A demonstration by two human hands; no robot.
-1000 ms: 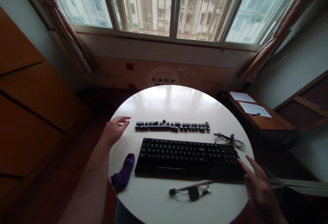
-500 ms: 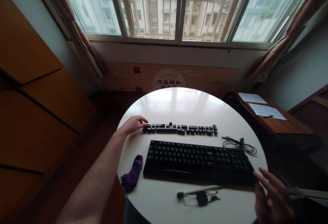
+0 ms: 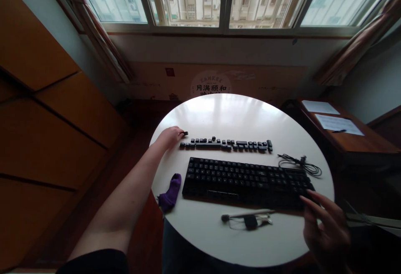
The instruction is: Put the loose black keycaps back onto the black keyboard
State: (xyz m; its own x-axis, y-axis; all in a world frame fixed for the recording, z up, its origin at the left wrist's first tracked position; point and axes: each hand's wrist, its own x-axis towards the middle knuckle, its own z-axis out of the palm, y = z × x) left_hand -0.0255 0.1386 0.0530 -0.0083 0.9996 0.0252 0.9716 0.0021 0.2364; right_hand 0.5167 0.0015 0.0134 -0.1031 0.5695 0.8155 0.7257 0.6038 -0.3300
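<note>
My left hand [image 3: 171, 137] pinches a small black keycap [image 3: 186, 133] at the left end of the keycap rows. Beside it, loose black keycaps [image 3: 208, 145] lie in two rows, a long space-bar cap among them. Below the rows is a black keyboard [image 3: 247, 182], its lowest rows bare of caps. My right hand [image 3: 326, 219] is by the keyboard's lower right corner, fingers stretched and apart, with nothing visible in them. Whether its fingertips touch the keyboard I cannot tell.
A purple sock [image 3: 171, 193] lies left of the keyboard on the round white table [image 3: 238, 244]. In front are a brush [image 3: 225, 218] and a wire tool with a black block [image 3: 250, 222]. A coiled cable [image 3: 302, 164] sits behind right. Papers [image 3: 340, 124] rest on a wooden side table.
My left hand has lifted a keycap from the left end of the back row. My right hand has moved in closer to the keyboard's corner. The view has tilted down slightly.
</note>
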